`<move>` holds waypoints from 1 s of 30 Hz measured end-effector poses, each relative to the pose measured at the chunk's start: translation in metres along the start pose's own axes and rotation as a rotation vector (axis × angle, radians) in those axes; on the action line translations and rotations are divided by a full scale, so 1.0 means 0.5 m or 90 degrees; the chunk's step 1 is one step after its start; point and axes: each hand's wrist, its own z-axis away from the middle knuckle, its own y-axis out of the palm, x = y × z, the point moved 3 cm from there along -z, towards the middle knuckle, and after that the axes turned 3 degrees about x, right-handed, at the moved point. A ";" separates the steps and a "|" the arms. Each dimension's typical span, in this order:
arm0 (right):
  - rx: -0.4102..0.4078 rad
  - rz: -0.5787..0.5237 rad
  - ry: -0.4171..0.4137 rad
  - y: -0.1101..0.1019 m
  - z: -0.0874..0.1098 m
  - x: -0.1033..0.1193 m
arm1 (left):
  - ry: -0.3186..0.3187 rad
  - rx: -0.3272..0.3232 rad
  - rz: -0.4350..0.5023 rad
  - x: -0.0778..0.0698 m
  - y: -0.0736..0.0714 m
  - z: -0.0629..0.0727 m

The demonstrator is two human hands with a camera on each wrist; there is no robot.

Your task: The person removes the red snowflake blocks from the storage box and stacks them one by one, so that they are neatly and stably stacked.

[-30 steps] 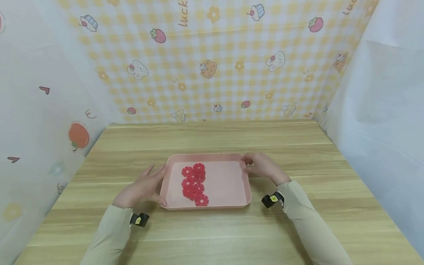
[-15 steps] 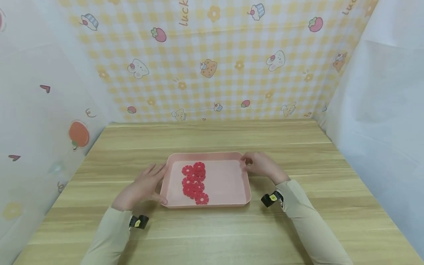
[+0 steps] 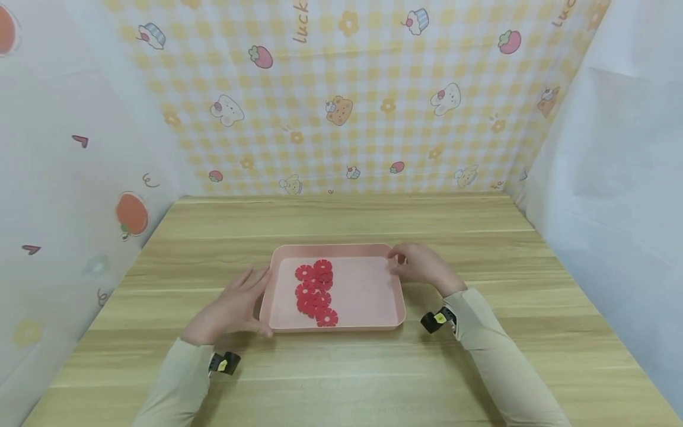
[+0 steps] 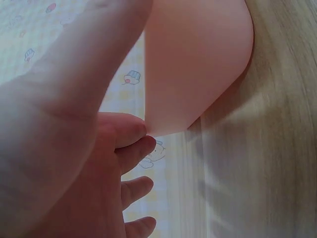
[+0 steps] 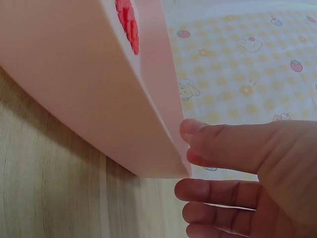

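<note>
A shallow pink tray [image 3: 368, 293] lies on the wooden table in the head view. Several red notched plastic discs [image 3: 305, 292], flower-shaped, lie overlapping in its left half. My left hand [image 3: 229, 305] touches the tray's left end with its fingers spread, the thumb near the front corner. In the left wrist view, the index fingertip meets a tray corner while the other fingers reach past the wall. At the far right corner, my right hand [image 3: 424, 267] pinches the rim between thumb and index finger. Its remaining fingers curl outside the wall in the right wrist view.
The wooden table [image 3: 341, 379] extends around the tray on all sides. Behind it hangs a yellow checked cloth [image 3: 368, 136] with cartoon prints. White sheets [image 3: 603, 178] stand along the left and right sides. Each wrist wears a black camera [image 3: 434, 321].
My left thumb has shifted slightly at the tray's front left corner. The tray and right hand sit a touch higher in the head view, which has itself turned a little. The discs keep their arrangement.
</note>
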 end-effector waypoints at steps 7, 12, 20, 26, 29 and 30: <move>-0.024 -0.011 -0.009 -0.005 -0.005 0.006 | -0.004 -0.003 0.006 0.000 0.002 0.003; -0.015 -0.012 -0.013 -0.011 -0.011 0.018 | -0.006 -0.001 0.010 -0.002 0.001 0.003; 0.042 -0.016 -0.032 -0.025 -0.037 0.058 | -0.018 0.005 0.019 -0.002 0.000 -0.001; 0.078 -0.029 -0.050 -0.026 -0.066 0.094 | -0.019 0.010 0.031 0.001 0.004 -0.003; 0.089 -0.032 -0.060 -0.025 -0.078 0.109 | -0.018 0.014 0.032 0.003 0.006 -0.003; 0.091 -0.032 -0.064 -0.024 -0.082 0.113 | -0.018 0.015 0.034 0.003 0.006 -0.003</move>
